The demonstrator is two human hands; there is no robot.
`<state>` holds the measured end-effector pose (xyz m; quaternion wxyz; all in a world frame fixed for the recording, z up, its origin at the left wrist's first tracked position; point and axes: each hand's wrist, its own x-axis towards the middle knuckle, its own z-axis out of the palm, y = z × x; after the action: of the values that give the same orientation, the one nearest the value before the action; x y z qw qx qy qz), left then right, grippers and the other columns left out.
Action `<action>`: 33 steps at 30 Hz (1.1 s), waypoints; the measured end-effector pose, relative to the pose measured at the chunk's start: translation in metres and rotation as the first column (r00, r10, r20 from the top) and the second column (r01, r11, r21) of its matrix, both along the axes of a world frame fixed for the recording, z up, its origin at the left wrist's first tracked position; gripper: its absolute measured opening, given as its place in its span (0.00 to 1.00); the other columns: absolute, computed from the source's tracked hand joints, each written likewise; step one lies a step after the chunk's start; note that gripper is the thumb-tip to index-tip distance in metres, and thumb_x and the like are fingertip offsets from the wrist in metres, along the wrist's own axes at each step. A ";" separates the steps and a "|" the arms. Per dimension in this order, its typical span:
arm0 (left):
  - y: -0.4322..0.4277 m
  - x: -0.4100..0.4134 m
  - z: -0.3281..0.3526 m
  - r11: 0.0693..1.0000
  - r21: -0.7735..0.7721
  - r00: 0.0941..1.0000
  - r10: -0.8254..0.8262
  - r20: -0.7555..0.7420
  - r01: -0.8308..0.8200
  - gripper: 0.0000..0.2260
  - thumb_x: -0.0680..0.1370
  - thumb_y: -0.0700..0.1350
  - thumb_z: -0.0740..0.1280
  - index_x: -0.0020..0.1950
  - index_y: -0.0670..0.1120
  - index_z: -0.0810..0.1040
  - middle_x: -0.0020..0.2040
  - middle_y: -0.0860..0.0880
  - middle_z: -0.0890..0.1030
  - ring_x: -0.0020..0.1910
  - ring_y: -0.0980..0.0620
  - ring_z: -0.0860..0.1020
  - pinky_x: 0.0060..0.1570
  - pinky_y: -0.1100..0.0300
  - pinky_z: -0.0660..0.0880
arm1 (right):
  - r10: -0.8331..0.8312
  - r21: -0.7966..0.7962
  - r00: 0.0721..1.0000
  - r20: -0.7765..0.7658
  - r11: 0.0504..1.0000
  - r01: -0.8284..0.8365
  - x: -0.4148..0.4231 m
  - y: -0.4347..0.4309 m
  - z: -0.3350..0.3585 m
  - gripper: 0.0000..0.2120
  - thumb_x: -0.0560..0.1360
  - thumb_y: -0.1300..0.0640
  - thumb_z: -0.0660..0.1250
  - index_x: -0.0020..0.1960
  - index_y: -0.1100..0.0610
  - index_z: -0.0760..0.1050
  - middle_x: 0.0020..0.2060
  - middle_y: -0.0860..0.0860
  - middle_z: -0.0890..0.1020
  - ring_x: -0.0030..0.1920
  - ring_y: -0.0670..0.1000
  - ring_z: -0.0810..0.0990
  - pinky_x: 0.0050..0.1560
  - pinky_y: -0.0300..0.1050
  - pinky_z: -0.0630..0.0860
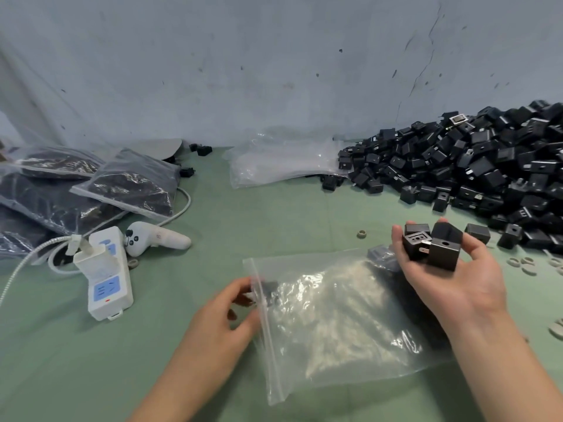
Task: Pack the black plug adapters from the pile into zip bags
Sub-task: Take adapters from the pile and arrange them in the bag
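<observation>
Covering the right rear of the green tabletop (243, 214), a pile (487, 166) of black plug adapters lay against the wall, with filled zip bags (134, 184) stacked at far left. One clear zip bag (335, 324) lay near centre, its mouth pinched by the left hand (225, 318). The right hand (457, 278), palm up above the bag's far corner, had its fingers curled round several adapters (435, 245).

Soft, cool, even light, moderately bright, leaves only faint shadows close under the power strip (106, 278). White glints break across the crinkled zip bag (335, 315) and the filled bags (131, 184) at left. Fingertips of the left hand (225, 318) smear slightly; the plug adapters (432, 245) in the right hand (451, 269) look crisp. The wide lens bows the wall's foot and stretches the pile (487, 166) at the right edge.
</observation>
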<state>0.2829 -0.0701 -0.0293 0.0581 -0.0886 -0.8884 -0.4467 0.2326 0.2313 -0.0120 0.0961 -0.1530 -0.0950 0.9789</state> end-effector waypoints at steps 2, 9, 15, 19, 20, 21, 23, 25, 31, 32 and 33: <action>0.011 -0.004 -0.008 0.983 -0.182 0.993 -0.033 -0.109 0.013 0.15 0.78 0.48 0.70 0.60 0.66 0.76 0.58 0.66 0.77 0.56 0.66 0.73 0.56 0.72 0.66 | -0.023 -0.006 1.000 -0.006 1.000 0.023 0.000 0.001 0.000 0.14 0.79 0.55 0.62 0.61 0.57 0.79 0.58 0.64 0.80 0.58 0.65 0.80 0.54 0.61 0.80; 0.015 -0.007 -0.022 0.849 -0.509 0.976 -0.207 -0.070 0.144 0.22 0.78 0.70 0.52 0.70 0.67 0.65 0.64 0.69 0.65 0.62 0.66 0.63 0.62 0.65 0.60 | -0.024 0.014 1.000 -0.006 1.000 0.024 0.005 0.004 -0.002 0.10 0.79 0.54 0.62 0.51 0.58 0.81 0.55 0.62 0.81 0.53 0.63 0.82 0.54 0.60 0.80; 0.019 -0.012 -0.025 0.884 -0.425 0.963 -0.254 -0.087 0.195 0.18 0.79 0.67 0.57 0.67 0.64 0.68 0.60 0.67 0.71 0.60 0.61 0.72 0.62 0.59 0.71 | -0.040 -0.001 0.999 -0.010 0.999 0.040 0.006 0.008 -0.003 0.12 0.79 0.54 0.63 0.58 0.57 0.79 0.57 0.62 0.80 0.57 0.63 0.81 0.55 0.59 0.80; 0.030 -0.017 -0.023 0.960 -0.172 0.975 -0.218 0.034 0.221 0.20 0.79 0.61 0.62 0.66 0.53 0.75 0.61 0.56 0.77 0.62 0.54 0.76 0.65 0.55 0.72 | -0.059 -0.018 0.998 -0.009 0.998 0.058 0.006 0.009 -0.003 0.11 0.79 0.54 0.62 0.55 0.57 0.80 0.56 0.61 0.81 0.53 0.62 0.82 0.54 0.60 0.80; 0.036 -0.019 -0.020 0.974 -0.028 0.971 -0.224 0.087 0.227 0.19 0.80 0.54 0.64 0.67 0.46 0.75 0.62 0.51 0.78 0.63 0.50 0.76 0.67 0.52 0.71 | -0.062 -0.022 0.998 -0.008 0.998 0.061 0.006 0.009 -0.003 0.11 0.79 0.54 0.62 0.54 0.57 0.80 0.56 0.62 0.81 0.51 0.62 0.83 0.54 0.60 0.80; 0.042 -0.020 -0.015 0.972 0.088 0.967 -0.229 0.109 0.220 0.17 0.81 0.47 0.64 0.68 0.41 0.74 0.63 0.45 0.79 0.64 0.46 0.77 0.68 0.50 0.71 | -0.064 -0.026 0.998 -0.008 0.998 0.063 0.006 0.009 -0.003 0.11 0.79 0.54 0.62 0.54 0.57 0.80 0.55 0.62 0.82 0.49 0.63 0.83 0.54 0.60 0.80; 0.053 -0.024 -0.009 0.951 0.261 0.965 -0.208 0.158 0.163 0.14 0.81 0.36 0.63 0.67 0.38 0.74 0.62 0.38 0.79 0.64 0.44 0.78 0.67 0.50 0.72 | -0.067 -0.037 0.998 0.003 0.997 0.067 0.005 0.008 -0.003 0.11 0.79 0.54 0.62 0.53 0.57 0.80 0.54 0.63 0.82 0.47 0.63 0.84 0.54 0.60 0.80; 0.063 -0.026 -0.004 0.943 0.308 0.952 -0.203 0.231 0.126 0.12 0.80 0.37 0.67 0.61 0.50 0.78 0.58 0.45 0.82 0.58 0.54 0.81 0.61 0.60 0.75 | -0.068 -0.046 0.998 0.009 0.997 0.068 0.006 0.008 -0.005 0.11 0.79 0.54 0.62 0.53 0.58 0.81 0.53 0.63 0.82 0.46 0.65 0.84 0.54 0.60 0.80; 0.062 -0.027 -0.026 0.992 0.125 0.994 -0.010 0.110 -0.003 0.13 0.80 0.33 0.65 0.45 0.50 0.82 0.42 0.52 0.83 0.37 0.60 0.81 0.41 0.66 0.78 | -0.040 -0.051 0.999 -0.008 0.998 0.040 0.005 0.014 -0.008 0.11 0.80 0.55 0.62 0.56 0.57 0.80 0.54 0.63 0.81 0.49 0.65 0.83 0.55 0.60 0.80; 0.059 -0.027 -0.028 0.999 -0.038 0.999 -0.029 -0.032 0.028 0.15 0.80 0.36 0.65 0.44 0.53 0.85 0.41 0.55 0.81 0.38 0.65 0.79 0.43 0.67 0.75 | -0.044 -0.046 0.999 -0.001 0.998 0.044 0.005 0.015 -0.007 0.11 0.79 0.55 0.62 0.55 0.57 0.80 0.53 0.64 0.82 0.47 0.66 0.83 0.55 0.60 0.80; 0.062 -0.026 -0.026 0.983 -0.173 0.986 -0.092 -0.136 0.067 0.12 0.81 0.41 0.67 0.47 0.58 0.85 0.44 0.57 0.80 0.41 0.65 0.78 0.47 0.67 0.73 | -0.048 -0.056 0.999 -0.006 0.997 0.048 0.006 0.014 -0.006 0.11 0.79 0.55 0.62 0.54 0.58 0.80 0.53 0.64 0.82 0.46 0.65 0.84 0.55 0.60 0.80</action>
<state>0.2571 -0.0078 -0.0556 0.0963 -0.1606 -0.9121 -0.3647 0.2383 0.2456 -0.0177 0.1155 -0.1543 -0.0636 0.9792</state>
